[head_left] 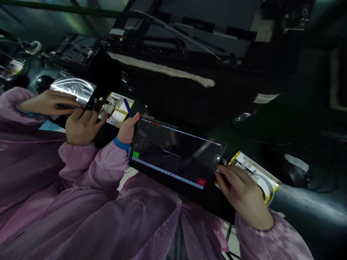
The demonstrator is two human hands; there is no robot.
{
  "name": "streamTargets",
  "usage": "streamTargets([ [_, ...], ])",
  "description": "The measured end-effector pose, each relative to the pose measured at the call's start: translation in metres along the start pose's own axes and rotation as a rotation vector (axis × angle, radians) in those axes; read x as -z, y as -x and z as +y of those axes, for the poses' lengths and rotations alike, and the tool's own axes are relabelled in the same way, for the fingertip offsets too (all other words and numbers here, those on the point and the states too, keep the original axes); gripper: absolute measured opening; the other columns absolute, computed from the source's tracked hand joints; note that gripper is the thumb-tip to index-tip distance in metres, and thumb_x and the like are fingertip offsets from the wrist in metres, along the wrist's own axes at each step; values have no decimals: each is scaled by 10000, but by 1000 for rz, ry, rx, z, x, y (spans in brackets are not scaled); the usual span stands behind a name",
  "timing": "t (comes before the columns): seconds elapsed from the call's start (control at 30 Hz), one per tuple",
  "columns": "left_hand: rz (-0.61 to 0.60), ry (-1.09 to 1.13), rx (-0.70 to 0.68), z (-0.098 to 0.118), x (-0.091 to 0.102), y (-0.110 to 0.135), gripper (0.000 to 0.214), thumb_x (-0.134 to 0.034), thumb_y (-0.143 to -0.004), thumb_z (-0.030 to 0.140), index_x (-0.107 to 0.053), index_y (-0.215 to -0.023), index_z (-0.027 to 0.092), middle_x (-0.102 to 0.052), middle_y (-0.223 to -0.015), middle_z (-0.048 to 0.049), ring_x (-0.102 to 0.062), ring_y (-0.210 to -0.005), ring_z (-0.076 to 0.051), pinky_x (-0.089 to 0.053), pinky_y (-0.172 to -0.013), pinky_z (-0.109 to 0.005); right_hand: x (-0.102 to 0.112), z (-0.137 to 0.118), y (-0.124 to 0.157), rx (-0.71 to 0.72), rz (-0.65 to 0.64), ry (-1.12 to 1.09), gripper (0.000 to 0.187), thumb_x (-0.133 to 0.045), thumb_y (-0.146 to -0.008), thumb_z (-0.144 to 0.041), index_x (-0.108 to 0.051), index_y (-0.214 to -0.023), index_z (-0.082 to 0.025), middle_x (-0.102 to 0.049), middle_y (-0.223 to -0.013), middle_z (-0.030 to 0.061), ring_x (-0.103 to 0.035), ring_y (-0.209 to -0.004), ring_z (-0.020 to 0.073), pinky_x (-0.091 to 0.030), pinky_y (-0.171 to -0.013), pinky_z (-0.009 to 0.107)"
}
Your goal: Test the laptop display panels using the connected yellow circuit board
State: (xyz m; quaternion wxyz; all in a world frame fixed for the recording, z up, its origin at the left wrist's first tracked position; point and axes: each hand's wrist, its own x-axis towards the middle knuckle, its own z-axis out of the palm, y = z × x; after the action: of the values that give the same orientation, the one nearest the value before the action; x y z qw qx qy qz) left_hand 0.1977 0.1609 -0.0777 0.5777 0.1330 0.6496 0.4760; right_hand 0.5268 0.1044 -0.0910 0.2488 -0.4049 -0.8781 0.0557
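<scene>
I hold a dark tablet (pixel 176 155) by both short ends, tilted in front of my chest. My left hand (pixel 129 129) is closed round its left edge, near a small green square on the screen. My right hand (pixel 240 193) is closed on its right edge beside a red square. The screen is mostly black, with a faint line of text in the middle and a thin bar along the bottom. Under my right hand lies a white sheet with a yellow border (pixel 260 173).
At the left, a co-worker in a pink gown has two hands (pixel 78 126) on small parts by a shiny panel (pixel 73 88). A yellow-edged sheet (pixel 119 110) and a blue stick (pixel 128 107) lie close by. A black fixture (pixel 189 90) with cables stands behind, and a dark mouse-like object (pixel 295 169) sits right.
</scene>
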Motion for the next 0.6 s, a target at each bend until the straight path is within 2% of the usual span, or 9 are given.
streamTargets([
  [0.23,2,-147,-17,-1,1,-1,551,-131,-1003,316,-596,-1203,100,-694,-814,-43,-651,-896,-163,-485,-823,-312,0,2,1,-23,-49,-22,194,-430,-976,-245,-602,-962,-156,-655,-801,73,-647,-653,166,-534,-544,268],
  [0.33,3,-158,-20,-1,2,-1,567,-113,-1004,316,-564,-1232,60,-693,-836,-61,-645,-932,-178,-478,-834,-331,1,3,2,-11,-32,-64,175,-450,-972,-250,-604,-964,-166,-649,-782,59,-640,-640,153,-533,-556,253],
  [0.43,-6,-135,-25,-1,2,-1,544,-139,-1005,322,-588,-1204,87,-701,-811,-50,-653,-920,-171,-487,-820,-300,5,5,3,-22,2,-86,131,-488,-955,-234,-598,-998,-176,-642,-784,52,-641,-669,157,-539,-591,260],
  [0.53,-34,-106,5,-1,3,-3,512,-174,-998,306,-624,-1161,125,-712,-787,-40,-662,-909,-169,-503,-800,-271,14,14,2,-117,67,-48,117,-511,-930,-202,-587,-1016,-175,-630,-789,52,-634,-691,169,-536,-605,275],
  [0.6,-52,-137,-29,0,5,-4,482,-213,-983,294,-633,-1156,134,-716,-782,-41,-672,-909,-178,-522,-783,-266,22,26,-3,-196,89,-10,167,-494,-930,-212,-588,-1061,-167,-614,-799,59,-618,-684,172,-528,-604,281],
])
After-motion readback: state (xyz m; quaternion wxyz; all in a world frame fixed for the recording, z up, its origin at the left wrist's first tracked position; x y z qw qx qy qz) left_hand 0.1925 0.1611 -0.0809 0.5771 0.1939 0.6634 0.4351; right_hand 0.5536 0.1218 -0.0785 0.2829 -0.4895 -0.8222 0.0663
